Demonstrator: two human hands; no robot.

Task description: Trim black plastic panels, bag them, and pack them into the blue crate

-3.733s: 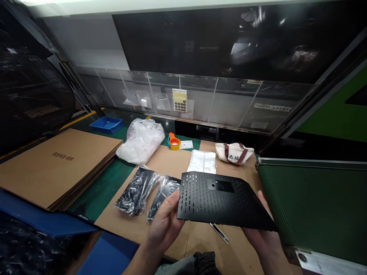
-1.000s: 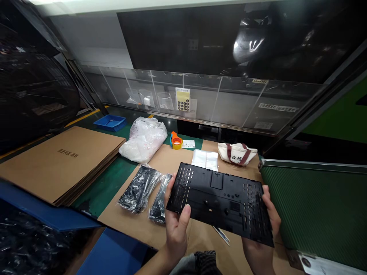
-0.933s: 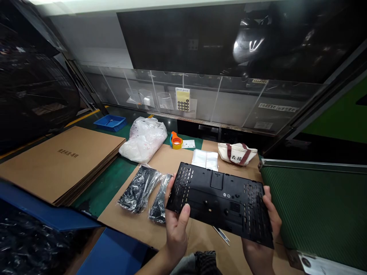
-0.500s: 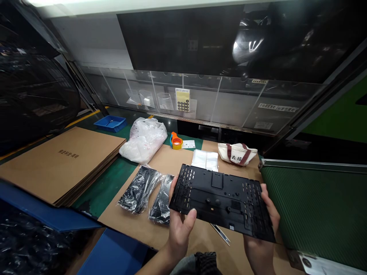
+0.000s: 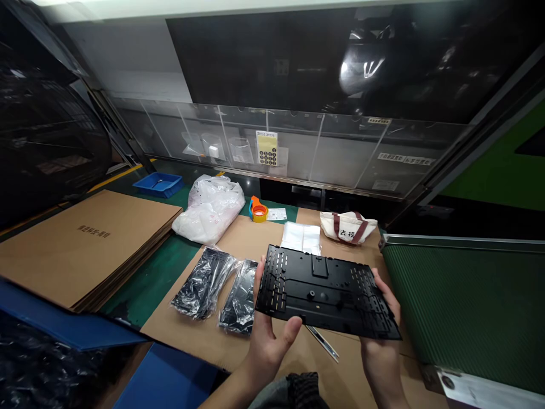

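Note:
Between my two hands is a black plastic panel (image 5: 327, 295) with rows of slots at both ends, held tilted above the cardboard-covered bench. My left hand (image 5: 270, 335) grips its left end, the thumb at the lower edge and fingers behind. At the right end, my right hand (image 5: 383, 329) is closed round the edge, partly hidden by the panel. A thin pen-like tool (image 5: 323, 342) lies on the cardboard below. Left of my left hand are two bagged black parts, one nearer (image 5: 239, 298) and one farther (image 5: 203, 282). Behind the panel lies a stack of clear plastic bags (image 5: 300, 237).
A stack of flat cardboard (image 5: 97, 244) is at left, with a blue tray (image 5: 157, 184) beyond. A white plastic sack (image 5: 209, 209), a tape dispenser (image 5: 258, 210) and a cloth bag (image 5: 348, 228) stand along the back. On the right runs a green conveyor belt (image 5: 464, 307).
The panel has turned slightly in my hands, its right end now higher and nearer the left. My grip stays at both ends. The whole view has shifted a little.

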